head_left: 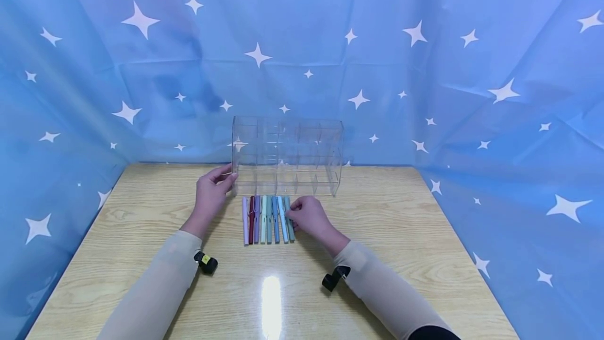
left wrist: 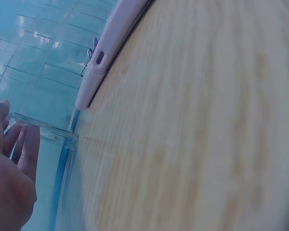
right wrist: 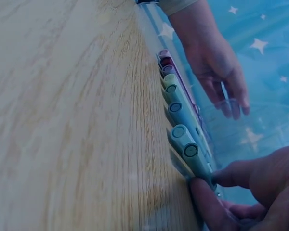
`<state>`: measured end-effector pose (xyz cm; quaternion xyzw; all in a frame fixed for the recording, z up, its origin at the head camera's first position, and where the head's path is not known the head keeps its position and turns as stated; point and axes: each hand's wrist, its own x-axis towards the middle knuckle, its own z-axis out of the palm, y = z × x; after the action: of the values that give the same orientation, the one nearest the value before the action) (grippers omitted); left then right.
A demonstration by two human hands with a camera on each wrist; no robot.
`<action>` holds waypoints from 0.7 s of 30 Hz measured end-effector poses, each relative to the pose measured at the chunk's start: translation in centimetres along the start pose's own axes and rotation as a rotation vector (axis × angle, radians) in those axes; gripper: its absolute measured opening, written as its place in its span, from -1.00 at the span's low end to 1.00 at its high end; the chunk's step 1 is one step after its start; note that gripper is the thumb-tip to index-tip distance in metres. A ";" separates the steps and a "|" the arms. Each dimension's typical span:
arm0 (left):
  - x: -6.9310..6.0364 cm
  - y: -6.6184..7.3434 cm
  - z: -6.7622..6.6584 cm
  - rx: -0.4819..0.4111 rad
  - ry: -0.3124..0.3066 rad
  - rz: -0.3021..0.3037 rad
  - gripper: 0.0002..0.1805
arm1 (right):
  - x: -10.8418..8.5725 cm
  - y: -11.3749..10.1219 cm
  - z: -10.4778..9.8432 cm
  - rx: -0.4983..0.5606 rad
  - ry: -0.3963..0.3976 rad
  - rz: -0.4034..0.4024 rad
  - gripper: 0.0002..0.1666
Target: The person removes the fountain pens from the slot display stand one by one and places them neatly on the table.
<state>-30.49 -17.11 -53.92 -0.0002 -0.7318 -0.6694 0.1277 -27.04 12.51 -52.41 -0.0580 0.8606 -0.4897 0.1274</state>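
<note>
A clear divided organizer (head_left: 288, 188) stands upright toward the back of the table. At its left wall is my left hand (head_left: 212, 195), its mostly straight fingertips touching the clear plastic; the left wrist view shows these fingers (left wrist: 29, 149) at the wall's edge. Several capped pens (head_left: 269, 224) lie side by side in a row before the organizer, from lilac and dark red to green and blue. My right hand (head_left: 309, 216) pinches the rightmost teal pen (right wrist: 190, 150) between thumb and index finger. That pen lies beside a light blue pen (head_left: 282, 219).
The wooden table (head_left: 141, 256) extends around the row. Behind it hangs a blue curtain (head_left: 302, 30) with white stars, which also runs along both sides. In the left wrist view, the lilac pen (left wrist: 106, 55) lies near the organizer's front left corner.
</note>
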 end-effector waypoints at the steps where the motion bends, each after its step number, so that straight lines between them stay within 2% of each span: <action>1: 0.0 0.0 0.0 0.001 0.001 -0.001 -0.57 | 0.0 0.0 0.0 -0.001 0.000 0.000 -0.75; 8: 0.1 0.1 0.0 0.012 0.010 -0.008 -0.56 | 0.3 -0.1 0.2 0.015 -0.002 0.003 -0.78; 21: 0.2 -0.3 -0.1 0.013 0.003 0.019 -0.60 | 0.2 0.4 0.0 0.025 0.003 0.002 -0.73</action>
<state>-30.69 -17.26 -54.14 -0.0050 -0.7361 -0.6633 0.1352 -27.21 12.66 -52.75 -0.0545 0.8546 -0.5006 0.1273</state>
